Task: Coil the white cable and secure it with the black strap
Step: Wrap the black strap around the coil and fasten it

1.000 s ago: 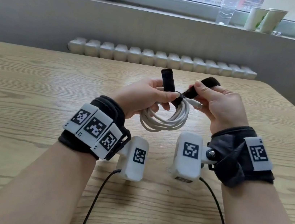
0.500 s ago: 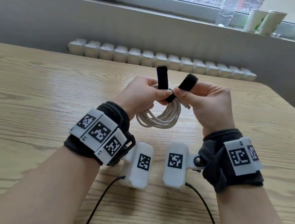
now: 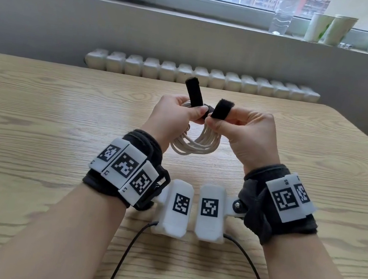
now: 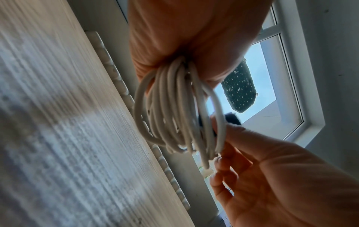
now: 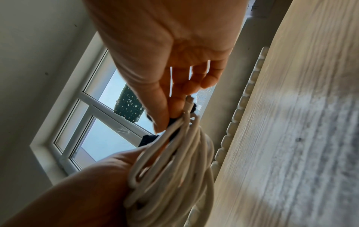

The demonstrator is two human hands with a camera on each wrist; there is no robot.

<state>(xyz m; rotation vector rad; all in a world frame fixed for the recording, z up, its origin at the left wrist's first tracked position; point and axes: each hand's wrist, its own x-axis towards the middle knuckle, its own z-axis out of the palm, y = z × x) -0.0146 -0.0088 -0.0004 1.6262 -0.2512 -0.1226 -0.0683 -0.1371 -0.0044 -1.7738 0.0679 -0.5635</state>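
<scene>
Coil is hanging between my hands above the table, loops already gathered, none touching the wood. My left hand is gripping the bundle at its top, thumb pinning one tail of the strap so it stands upright. My right hand is pinching the other tail between thumb and forefinger, other fingers loosely curled. Both tails are standing free, so the strap is not yet closed; I judge it passes under the bundle at the pinch, though my fingers are hiding that part.

From the right wrist, a plug end is poking out beside the strap, right at my fingertips.

Notes for closing it well:
- Keeping the left grip firm so loops are not springing apart.
- Tucking the plug in with the loops before wrapping.
- Pulling the right tail snug across the bundle, then laying it flat on the left tail.
- Pressing along the whole overlap, not just the tip.

Likely risk: an outer loop slipping outside the strap.
</scene>
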